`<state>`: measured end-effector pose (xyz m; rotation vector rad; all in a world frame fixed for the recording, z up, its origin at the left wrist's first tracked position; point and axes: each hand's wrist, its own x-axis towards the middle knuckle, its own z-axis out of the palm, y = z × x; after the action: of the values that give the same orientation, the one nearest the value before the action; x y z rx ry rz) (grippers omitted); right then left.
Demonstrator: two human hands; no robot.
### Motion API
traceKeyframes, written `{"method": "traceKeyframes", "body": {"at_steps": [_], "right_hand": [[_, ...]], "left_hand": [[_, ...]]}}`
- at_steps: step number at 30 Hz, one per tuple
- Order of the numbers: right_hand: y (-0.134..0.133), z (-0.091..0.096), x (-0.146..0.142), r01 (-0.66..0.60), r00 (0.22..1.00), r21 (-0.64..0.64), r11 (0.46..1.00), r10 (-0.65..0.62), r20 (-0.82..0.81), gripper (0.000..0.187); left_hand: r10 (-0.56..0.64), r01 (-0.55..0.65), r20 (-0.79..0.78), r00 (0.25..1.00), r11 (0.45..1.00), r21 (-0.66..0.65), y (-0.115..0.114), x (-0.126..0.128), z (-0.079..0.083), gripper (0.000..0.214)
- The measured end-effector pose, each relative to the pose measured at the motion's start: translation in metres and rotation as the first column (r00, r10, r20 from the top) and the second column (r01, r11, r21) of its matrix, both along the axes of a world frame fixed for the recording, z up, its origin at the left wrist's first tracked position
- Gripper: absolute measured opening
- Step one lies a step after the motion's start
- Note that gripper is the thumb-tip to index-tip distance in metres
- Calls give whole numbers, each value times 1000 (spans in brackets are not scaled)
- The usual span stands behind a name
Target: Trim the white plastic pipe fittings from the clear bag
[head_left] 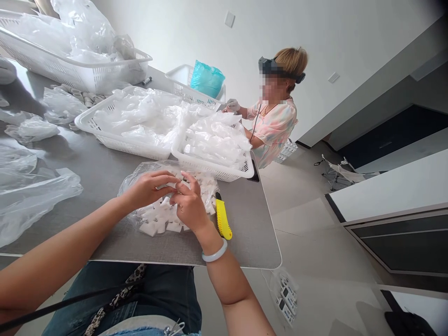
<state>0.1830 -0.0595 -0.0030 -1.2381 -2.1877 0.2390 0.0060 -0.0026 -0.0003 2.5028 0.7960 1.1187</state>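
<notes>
A pale bangle (pixel 214 251) circles one wrist as a person's right hand (pixel 189 204) and left hand (pixel 152 190) meet, fingers bent, over small white pieces (pixel 157 221) heaped amid a clear plastic bag (pixel 130 183) on a gray bench (pixel 245 233); whether either grip holds a piece cannot be told. A yellow cutter (pixel 223 219) lies just right of the heap. Beyond, a wide basket (pixel 135 148) and a smaller basket (pixel 224 172) brim with crumpled plastic (pixel 150 112). Farther back, a turquoise bag (pixel 208 79) sits in a rear basket (pixel 196 97), near a co-worker (pixel 276 123) wearing a headset (pixel 282 69)
</notes>
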Motion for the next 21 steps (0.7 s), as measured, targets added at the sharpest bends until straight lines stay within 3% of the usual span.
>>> {"method": "traceKeyframes", "body": {"at_steps": [5, 8, 10, 12, 14, 15, 17, 19, 21], "right_hand": [[-3, 1, -10, -11, 943, -259, 966, -77, -325, 42], [-2, 7, -11, -116, 827, -393, 912, -131, -547, 35], [-2, 12, -7, -152, 721, -411, 899, -183, -669, 29], [-3, 18, -1, -78, 628, -416, 906, -279, -726, 27], [-4, 22, 6, 97, 599, -402, 911, -376, -707, 28], [-4, 23, 9, 184, 624, -353, 917, -386, -680, 28], [-5, 22, 12, 275, 751, -172, 946, -323, -576, 26], [-5, 19, 13, 233, 889, 7, 972, -210, -407, 29], [-4, 15, 12, 147, 965, 75, 986, -127, -231, 34]], "left_hand": [[112, -91, -91, 989, 973, 211, -2, 2, -1, 26], [130, -90, -139, 982, 962, 259, 2, 0, 0, 28], [180, -142, -123, 976, 953, 268, 6, -3, 0, 29], [245, -221, -64, 968, 942, 253, 9, -5, -1, 29], [262, -259, 10, 965, 946, 198, 10, -5, -1, 27], [251, -255, 44, 967, 954, 160, 9, -4, -1, 25], [214, -222, 96, 972, 971, 85, 6, -2, 1, 22], [176, -181, 127, 976, 983, 24, 3, 0, 3, 20], [147, -146, 136, 980, 989, -18, 1, 0, 5, 18]]}}
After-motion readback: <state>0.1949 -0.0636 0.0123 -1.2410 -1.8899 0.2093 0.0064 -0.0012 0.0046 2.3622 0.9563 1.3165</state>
